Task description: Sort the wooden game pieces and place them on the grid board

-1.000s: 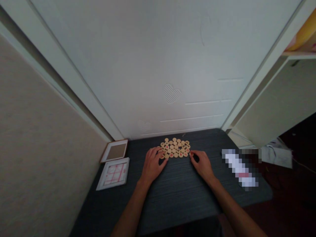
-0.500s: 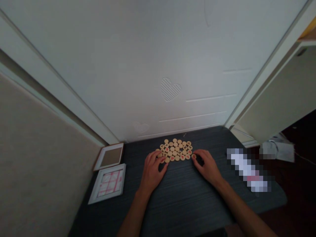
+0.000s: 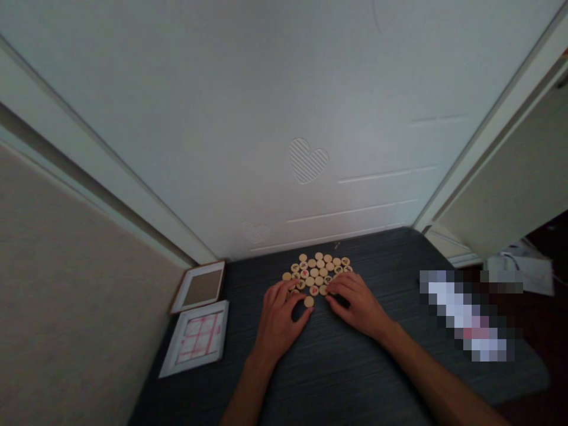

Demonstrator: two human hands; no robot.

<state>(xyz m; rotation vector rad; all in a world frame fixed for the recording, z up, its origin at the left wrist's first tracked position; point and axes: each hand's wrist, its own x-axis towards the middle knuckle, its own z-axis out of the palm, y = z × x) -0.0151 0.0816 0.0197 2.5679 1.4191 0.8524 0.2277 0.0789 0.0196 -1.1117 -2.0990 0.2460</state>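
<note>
Head view: find discs point(image 3: 317, 269) clustered at far edge of table point(image 3: 328, 367), middle. With left hand point(image 3: 278, 316) spread loose, gripping nothing, thumb beside lone disc point(image 3: 309, 302), and right hand point(image 3: 360, 305) flat, empty, fingertips on near row, press lightly; slide one off without dragging neighbours.

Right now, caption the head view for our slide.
Left hand and right hand rest against wooden discs on a dark table; one disc lies apart.
</note>
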